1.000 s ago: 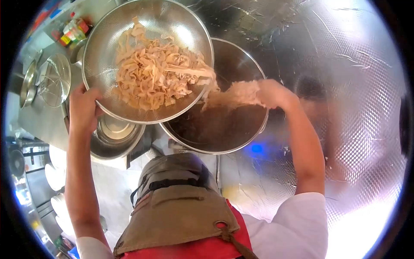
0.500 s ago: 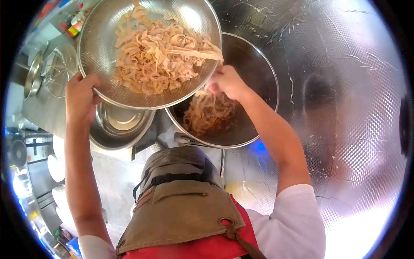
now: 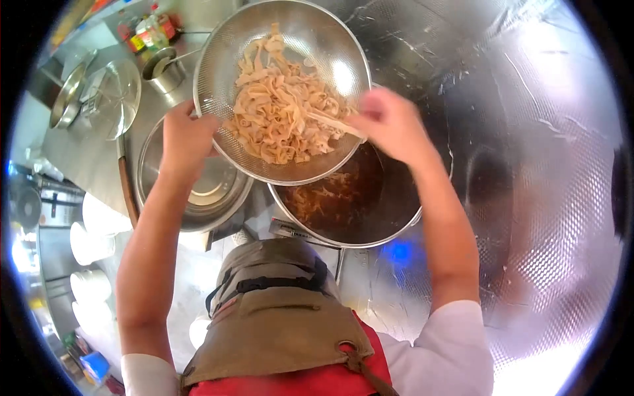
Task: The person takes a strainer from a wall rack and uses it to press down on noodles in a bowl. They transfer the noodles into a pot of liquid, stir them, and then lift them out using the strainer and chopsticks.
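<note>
My left hand (image 3: pixel 188 135) grips the left rim of a perforated metal colander (image 3: pixel 221 56), its thumb over the edge. Pale, curled strips of food (image 3: pixel 281 112) lie heaped inside, with a light-coloured flat stick (image 3: pixel 335 123) on top, slanting toward the right rim. At that rim, by the stick's outer end, is my right hand (image 3: pixel 393 122), fingers curled and slightly blurred; I cannot tell what they hold. Under the colander stands a large metal pot (image 3: pixel 413 191), partly covered by it. Brown liquid (image 3: pixel 337 201) with strips in it shows inside the pot.
Left of the pot is a steel basin (image 3: pixel 228 214), with a wooden handle (image 3: pixel 127 185) beside it. Further back are a small metal pot (image 3: pixel 165 79), a glass lid (image 3: pixel 117 99), a pan (image 3: pixel 68 99) and several bottles (image 3: pixel 150 32). A patterned metal surface (image 3: pixel 522 198) extends right.
The colander and my left hand have shifted right and slightly down in view. My right hand has risen from over the pot to the colander's right rim. The pale clump below it has dispersed.
</note>
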Demonstrator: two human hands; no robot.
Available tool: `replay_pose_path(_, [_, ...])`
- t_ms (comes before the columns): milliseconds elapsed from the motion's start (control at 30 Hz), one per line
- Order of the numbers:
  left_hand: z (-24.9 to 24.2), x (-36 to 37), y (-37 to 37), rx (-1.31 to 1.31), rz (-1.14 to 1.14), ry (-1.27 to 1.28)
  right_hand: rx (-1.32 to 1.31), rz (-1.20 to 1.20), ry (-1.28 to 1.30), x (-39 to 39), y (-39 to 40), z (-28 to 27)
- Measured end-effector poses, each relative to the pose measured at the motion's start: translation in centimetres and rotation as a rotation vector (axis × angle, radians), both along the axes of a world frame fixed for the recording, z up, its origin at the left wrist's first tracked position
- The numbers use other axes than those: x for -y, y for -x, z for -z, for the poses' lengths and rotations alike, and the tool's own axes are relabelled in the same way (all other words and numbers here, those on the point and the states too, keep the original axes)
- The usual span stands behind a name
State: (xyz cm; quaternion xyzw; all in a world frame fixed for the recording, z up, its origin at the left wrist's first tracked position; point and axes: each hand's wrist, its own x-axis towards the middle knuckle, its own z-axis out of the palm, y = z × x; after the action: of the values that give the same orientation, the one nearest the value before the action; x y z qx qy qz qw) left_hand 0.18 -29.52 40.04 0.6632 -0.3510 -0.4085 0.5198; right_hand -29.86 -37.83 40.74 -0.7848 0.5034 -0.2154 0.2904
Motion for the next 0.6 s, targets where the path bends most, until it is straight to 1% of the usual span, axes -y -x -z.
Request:
replay_pose_path(67, [0.6, 1.3, 0.9, 0.054, 0.028, -0.013, -0.040, -0.285, 0.408, 1.1, -3.5, 4.0])
replay_pose_path(100, [0.4, 1.7, 1.9, 0.074, 0.055, -0.026, -0.171, -0.215, 0.403, 0.9, -4.7, 5.0])
replay_pose_path(167, [1.1, 2.8, 3.4, 0.096, 0.083, -0.059, -0.276, -0.104, 0.285, 1.1, -5.5, 6.4])
replay_pose_path(233, [0.9, 3.0, 5.5, 0.123, 0.100, -0.065, -0.235, -0.034, 0.048, 1.5, -4.7, 8.2])
replay_pose_path(267, [1.1, 3.1, 6.2, 0.130, 0.108, -0.076, -0.153, -0.016, 0.015, 1.9, -4.3, 9.8])
replay_pose_path(300, [2.0, 3.6, 6.2, 0.054, 0.107, -0.078, -0.071, 0.006, -0.015, 2.5, -3.8, 11.3])
replay_pose_path(333, [2.6, 4.1, 5.9, 0.084, 0.133, -0.105, 0.011, 0.031, -0.039, 3.1, -3.2, 12.5])
replay_pose_path(367, [3.0, 4.6, 5.4, 0.115, 0.155, -0.130, 0.180, 0.093, -0.201, 3.1, -2.6, 11.7])
replay_pose_path(400, [3.0, 5.0, 5.2, 0.146, 0.173, -0.151, 0.348, 0.149, -0.359, 3.2, -1.8, 9.8])
replay_pose_path(433, [2.9, 5.0, 5.3, 0.112, 0.125, -0.114, 0.516, 0.200, -0.516, 3.5, -1.0, 7.9])
replay_pose_path(467, [3.1, 5.2, 5.0, 0.113, 0.130, -0.118, 0.568, 0.266, -0.471, 3.8, 0.2, 6.5])
replay_pose_path(500, [3.7, 5.5, 4.4, 0.114, 0.136, -0.125, 0.861, 0.213, -0.463, 5.9, 1.9, 8.1])
replay_pose_path(533, [4.0, 5.6, 4.0, 0.115, 0.142, -0.131, 0.847, 0.247, -0.484, 4.9, 2.9, 3.8])
replay_pose_path(567, [4.1, 5.8, 3.8, 0.149, 0.143, -0.127, 0.950, 0.281, -0.488, 6.1, 4.6, 2.8])
replay_pose_path(600, [4.0, 6.0, 3.6, 0.181, 0.141, -0.119, 1.009, 0.277, -0.400, 5.8, 5.9, 0.1])
